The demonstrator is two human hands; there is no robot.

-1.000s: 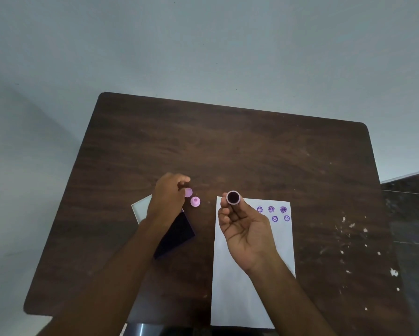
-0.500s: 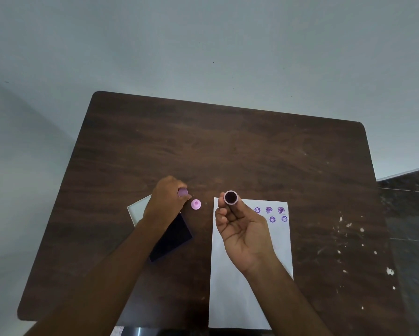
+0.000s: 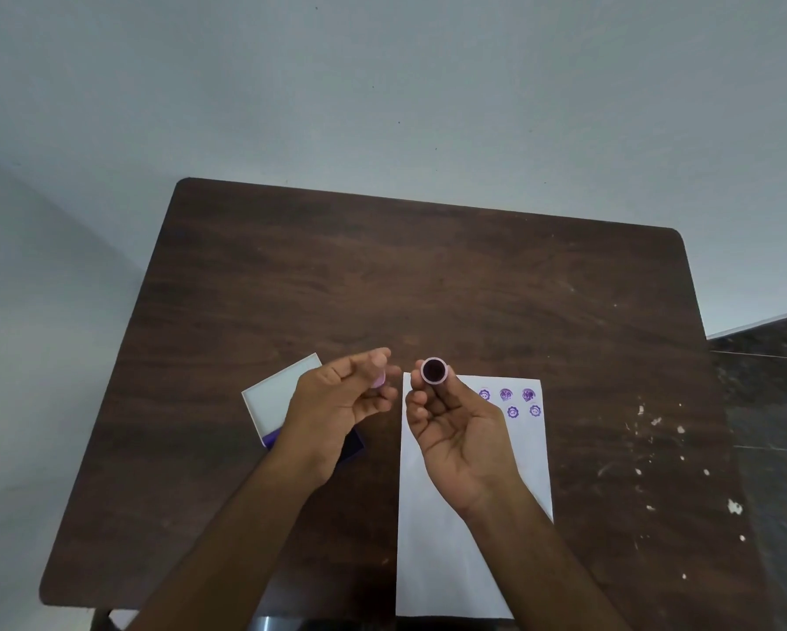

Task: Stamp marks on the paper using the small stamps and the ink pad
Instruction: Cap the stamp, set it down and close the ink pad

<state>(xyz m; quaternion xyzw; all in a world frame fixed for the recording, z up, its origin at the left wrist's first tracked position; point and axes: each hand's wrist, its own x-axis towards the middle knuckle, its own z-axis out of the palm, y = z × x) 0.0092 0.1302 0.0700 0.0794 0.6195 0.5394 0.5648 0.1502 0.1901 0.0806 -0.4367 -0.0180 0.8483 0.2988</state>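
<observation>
Both forearms are bare from the lower edge of the view up to the wrists, with no sleeve cuff showing on either. The left hand (image 3: 337,403) and the right hand (image 3: 457,430) wear no gloves. No ring, watch or band seems to sit on the fingers or wrists, though the fingertips are slightly blurred.
</observation>
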